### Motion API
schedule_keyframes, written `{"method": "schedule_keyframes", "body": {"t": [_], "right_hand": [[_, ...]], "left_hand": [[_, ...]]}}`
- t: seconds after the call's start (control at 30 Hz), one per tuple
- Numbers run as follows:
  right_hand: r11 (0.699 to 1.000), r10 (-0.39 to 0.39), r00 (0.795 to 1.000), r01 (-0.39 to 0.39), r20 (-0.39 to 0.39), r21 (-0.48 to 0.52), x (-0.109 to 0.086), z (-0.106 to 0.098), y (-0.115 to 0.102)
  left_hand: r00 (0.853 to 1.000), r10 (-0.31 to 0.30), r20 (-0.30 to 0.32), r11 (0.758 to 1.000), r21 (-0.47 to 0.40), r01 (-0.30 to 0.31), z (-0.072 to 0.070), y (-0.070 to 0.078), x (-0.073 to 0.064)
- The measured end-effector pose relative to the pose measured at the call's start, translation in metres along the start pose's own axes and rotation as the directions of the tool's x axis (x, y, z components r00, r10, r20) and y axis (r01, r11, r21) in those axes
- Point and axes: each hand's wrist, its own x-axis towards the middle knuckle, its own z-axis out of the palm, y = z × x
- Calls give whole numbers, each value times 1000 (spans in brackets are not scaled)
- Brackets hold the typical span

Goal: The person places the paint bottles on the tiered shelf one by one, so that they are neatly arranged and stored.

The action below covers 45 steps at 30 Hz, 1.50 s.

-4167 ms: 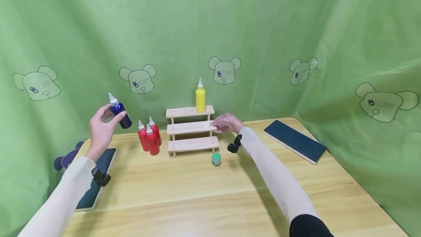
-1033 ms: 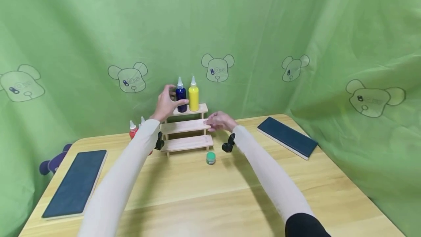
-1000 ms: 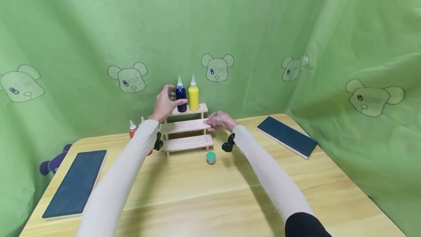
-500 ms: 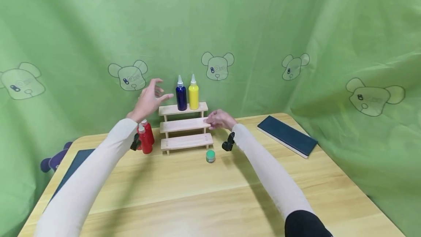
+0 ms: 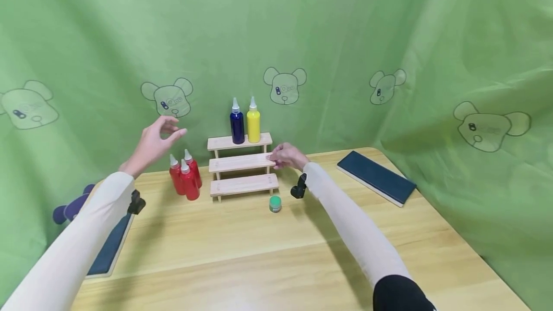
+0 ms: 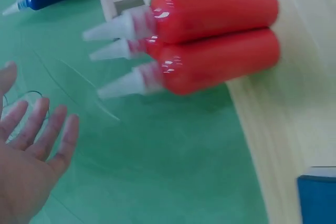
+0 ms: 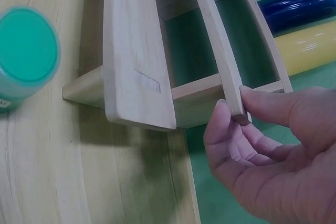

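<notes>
My left hand [image 5: 151,145] hangs in the air with relaxed fingers and nothing in it, up and left of three red squeeze bottles [image 5: 190,182] with white nozzles. In the left wrist view its spread fingers [image 6: 39,132] show beside the nozzles. My right hand [image 5: 288,156] pinches the right end of the middle step of a three-tier wooden stand [image 5: 242,162]; the right wrist view shows thumb and fingertip on that board's corner. Upright on the top step are a dark blue squeeze bottle [image 5: 237,127] and a yellow squeeze bottle [image 5: 253,126], side by side.
A small green-lidded jar [image 5: 275,204] stands in front of the stand's right end. One dark blue flat pad [image 5: 376,176] lies at the right; another dark pad [image 5: 110,248] is partly under the left arm. A purple object [image 5: 73,207] shows past the left edge.
My left hand carried the blue bottle onto the top step beside the yellow one, let go of it and drew back left. My right hand has kept its pinch on the middle step.
</notes>
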Motion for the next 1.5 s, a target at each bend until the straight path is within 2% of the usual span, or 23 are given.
{"method": "schedule_keyframes", "body": {"t": [0.2,0.37,0.5,0.67,0.87,1.0,1.2,1.33,1.5], "right_hand": [[999,-15,1000,14,-15,-37,0,-4,1],[1000,0,1000,-1,-11,-24,2,-3,6],[999,-15,1000,14,-9,-53,-2,-2,4],[998,-15,1000,14,-17,-66,-4,-5,1],[998,-22,1000,21,-14,-63,-1,-6,3],[998,-18,1000,18,-10,-58,0,-5,5],[998,-17,1000,17,-7,-61,1,-5,4],[999,-17,1000,16,0,-48,-1,-6,2],[1000,7,1000,-7,15,14,0,-13,1]], "left_hand": [[997,-79,4,997,-14,79,5,-18,-19],[991,-124,57,991,-36,126,12,-33,-37],[985,-129,116,991,-5,131,15,-40,-46],[971,-127,200,992,3,129,19,-52,-50],[965,-65,253,996,-45,79,27,-67,-56],[969,-44,245,997,-56,59,32,-78,-60],[977,-108,185,989,-75,124,41,-89,-61],[984,-112,139,989,-85,124,47,-90,-58],[986,-122,113,979,-149,138,54,-87,-52]]}}
